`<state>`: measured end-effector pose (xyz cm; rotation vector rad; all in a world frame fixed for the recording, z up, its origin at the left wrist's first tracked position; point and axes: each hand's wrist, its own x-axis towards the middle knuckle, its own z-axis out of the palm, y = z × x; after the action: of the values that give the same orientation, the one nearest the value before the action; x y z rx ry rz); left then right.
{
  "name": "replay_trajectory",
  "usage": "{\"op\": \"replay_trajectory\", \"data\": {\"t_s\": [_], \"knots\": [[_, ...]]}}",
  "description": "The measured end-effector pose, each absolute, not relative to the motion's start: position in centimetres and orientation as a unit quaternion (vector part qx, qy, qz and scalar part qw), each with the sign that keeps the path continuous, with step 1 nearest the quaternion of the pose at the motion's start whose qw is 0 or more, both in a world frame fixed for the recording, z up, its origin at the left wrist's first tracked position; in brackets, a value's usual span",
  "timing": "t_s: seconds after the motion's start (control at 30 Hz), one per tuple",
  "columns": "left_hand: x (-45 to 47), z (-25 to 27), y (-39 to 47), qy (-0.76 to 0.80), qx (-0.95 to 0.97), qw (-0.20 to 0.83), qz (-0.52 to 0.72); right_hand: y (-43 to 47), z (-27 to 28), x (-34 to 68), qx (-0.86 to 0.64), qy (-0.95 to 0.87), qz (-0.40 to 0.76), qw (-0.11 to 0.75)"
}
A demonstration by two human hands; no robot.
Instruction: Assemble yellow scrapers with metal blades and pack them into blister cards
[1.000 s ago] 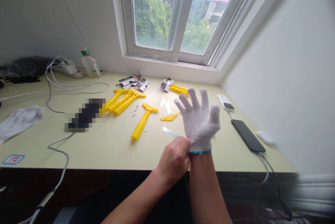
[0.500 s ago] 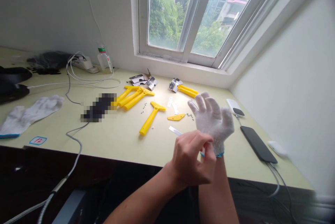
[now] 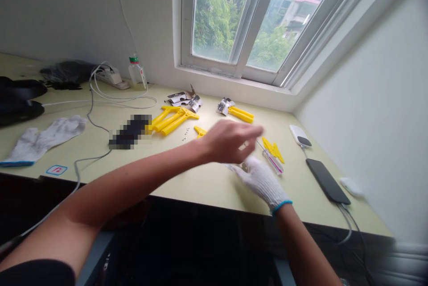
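Note:
My left hand (image 3: 230,139), bare and blurred by motion, crosses in front of me over the middle of the desk with its fingers pointing right. Whether it holds anything is not clear. Just below it, my right hand (image 3: 261,181) wears a white knit glove with a blue cuff. Its thumb stretches out to the left by a metal blade, while my left hand covers most of its fingertips. To the right of the gloved hand lies a screwdriver (image 3: 273,162) with a clear handle, beside yellow plastic plates (image 3: 273,149). A yellow scraper head (image 3: 199,132) shows behind my left arm.
Several yellow scraper handles (image 3: 174,122) and small screws (image 3: 186,133) lie left of centre. More yellow handles (image 3: 241,114) are at the back. A spare white glove (image 3: 63,130) lies left. A bottle (image 3: 137,74), a phone (image 3: 327,181) and cables border the area.
My left hand has left the glove cuff at my right wrist and moved up over the desk. My gloved hand has turned over and come down toward the tabletop.

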<state>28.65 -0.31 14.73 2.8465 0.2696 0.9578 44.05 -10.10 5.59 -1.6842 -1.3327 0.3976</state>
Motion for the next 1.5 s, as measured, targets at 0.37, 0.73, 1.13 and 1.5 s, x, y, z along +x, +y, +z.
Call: {"op": "replay_trajectory", "data": {"t_s": [0.37, 0.73, 1.13, 1.5], "knots": [[21.9, 7.8, 5.2, 0.493, 0.863, 0.109, 0.022, -8.2, 3.9, 43.4, -0.725, -0.638, 0.159, 0.202], [23.0, 4.8, 4.6, 0.519, 0.851, 0.077, -0.008, -8.4, 4.4, 43.4, -0.739, -0.662, 0.095, 0.082], [22.1, 3.5, 5.0, 0.525, 0.844, 0.094, 0.049, -11.0, 4.2, 42.0, -0.671, -0.734, 0.006, 0.105], [22.1, 3.4, 4.9, 0.531, 0.841, 0.093, 0.056, -18.6, 0.2, 41.3, -0.601, -0.771, -0.108, 0.182]]}}
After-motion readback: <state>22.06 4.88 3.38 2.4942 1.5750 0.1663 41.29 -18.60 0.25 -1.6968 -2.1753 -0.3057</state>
